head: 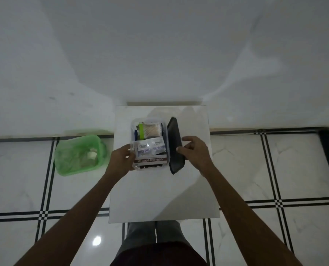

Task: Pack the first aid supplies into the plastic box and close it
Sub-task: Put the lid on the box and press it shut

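Clear plastic box (149, 168) sits open on the white tabletop (163, 196), toward its far half. Contents: cotton swabs (153, 129) at the far end, white sachets (150, 147) mid-box, ointment carton (150, 160) at the near end. Left hand (121, 161) grips the box's left wall, fingers curled onto the rim. Right hand (195, 151) holds the dark lid (176, 144) tilted on edge, just beside the box's right wall, thumb and fingers pinching it. Green basket (79, 155) on the floor, left of the tabletop.
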Demonstrator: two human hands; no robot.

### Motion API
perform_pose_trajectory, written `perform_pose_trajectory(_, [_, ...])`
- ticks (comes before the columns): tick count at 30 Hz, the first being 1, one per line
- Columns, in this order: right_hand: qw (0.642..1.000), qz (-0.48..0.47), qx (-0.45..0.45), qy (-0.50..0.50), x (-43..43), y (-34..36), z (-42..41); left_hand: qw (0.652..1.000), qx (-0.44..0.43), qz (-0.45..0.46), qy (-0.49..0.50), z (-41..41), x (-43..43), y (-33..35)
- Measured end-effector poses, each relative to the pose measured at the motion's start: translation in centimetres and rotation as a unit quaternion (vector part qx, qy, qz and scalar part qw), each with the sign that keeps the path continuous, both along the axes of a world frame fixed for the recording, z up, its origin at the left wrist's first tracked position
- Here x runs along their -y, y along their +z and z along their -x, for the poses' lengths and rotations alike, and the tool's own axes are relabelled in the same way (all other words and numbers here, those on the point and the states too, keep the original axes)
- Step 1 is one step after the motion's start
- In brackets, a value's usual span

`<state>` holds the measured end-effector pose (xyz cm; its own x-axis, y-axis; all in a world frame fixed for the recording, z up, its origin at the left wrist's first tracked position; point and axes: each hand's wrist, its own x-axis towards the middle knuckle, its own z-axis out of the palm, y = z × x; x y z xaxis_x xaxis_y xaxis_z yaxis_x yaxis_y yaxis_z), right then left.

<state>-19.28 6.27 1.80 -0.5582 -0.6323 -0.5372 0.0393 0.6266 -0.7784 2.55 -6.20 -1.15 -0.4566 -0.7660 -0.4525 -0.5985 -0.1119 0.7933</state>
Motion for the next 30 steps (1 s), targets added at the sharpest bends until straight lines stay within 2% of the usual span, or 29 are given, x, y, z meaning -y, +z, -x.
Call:
perform_pose_trajectory(3, [0.992, 0.03, -0.115, 0.031, 1.9, 1.6, -2.3, 1.0, -0.011, -0.022, 0.004, 0.7, -0.5, -0.5])
perform_pose_trajectory(7, [0.975, 0.071, -0.194, 0.083, 3.1, 1.3, -6.3, 0.995, -0.016, -0.064, 0.081, 0.7, -0.6, -0.8])
perform_pose_trajectory(11, [0.941, 0.089, -0.286, 0.158, 3.1, -0.8, -9.6, 0.991, -0.002, 0.022, 0.129, 0.4, 0.0, 0.4])
perform_pose_trajectory(15, [0.938, 0.097, -0.282, 0.175, 3.1, -1.8, -9.8, 0.996, 0.047, 0.069, 0.022, 1.4, 0.0, 1.1])
perform_pose_trajectory(18, [0.95, 0.048, -0.298, 0.076, 2.1, -1.3, -7.7, 0.991, 0.086, 0.1, -0.016, 2.4, -0.7, 0.9])
perform_pose_trajectory(20, [0.946, -0.038, -0.323, 0.012, 0.9, -1.0, -5.7, 0.993, 0.086, 0.087, -0.001, 3.1, -1.1, 1.0])
perform_pose_trajectory(22, [0.956, -0.127, -0.264, 0.001, 0.0, -1.1, -3.7, 0.994, 0.07, 0.076, 0.031, 3.2, -1.3, 0.8])
perform_pose_trajectory(24, [0.979, -0.121, -0.161, 0.027, -0.3, -1.2, -2.8, 0.993, 0.055, 0.076, 0.078, 2.8, -1.3, 0.5])
perform_pose_trajectory(25, [0.984, -0.107, -0.138, 0.04, -0.3, -1.3, -2.7, 0.991, 0.047, 0.072, 0.103, 2.4, -1.2, 0.4])
perform_pose_trajectory(30, [0.98, -0.079, -0.178, 0.046, 0.8, -1.3, -3.8, 0.983, 0.022, 0.051, 0.177, 0.9, -1.4, 0.2])
